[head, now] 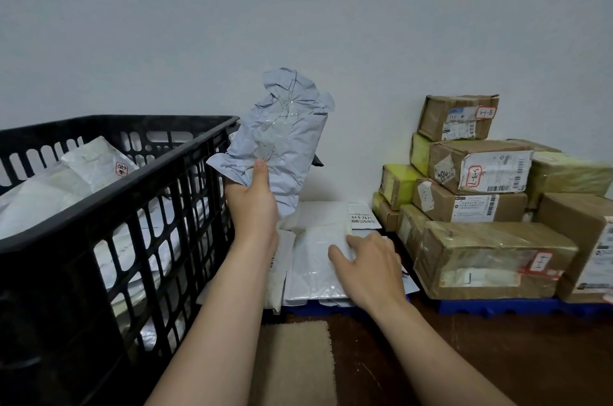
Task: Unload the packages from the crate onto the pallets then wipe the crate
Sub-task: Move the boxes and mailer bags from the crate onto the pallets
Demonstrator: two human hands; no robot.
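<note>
Fingers [260,173] of our left hand [253,200] curl round the lower edge of a crumpled grey poly mailer [282,127], thumb on its front. They hold it upright at the centre of the frame, just beside the right wall of the black plastic crate [139,170]. Our right hand [368,268] lies with its fingers spread and fairly straight on a white mailer [311,259]. That mailer tops the pile of flat bags on the blue pallets [464,306], lower centre, and the hand grips nothing. We judge the grey mailer light, soft and floppy, with a slick film, so a pinch at one corner may slip. A hold across its fuller middle looks safer. More white packages [96,160] fill the crate at the left, and taped cardboard boxes [481,206] are stacked at the right.
</note>
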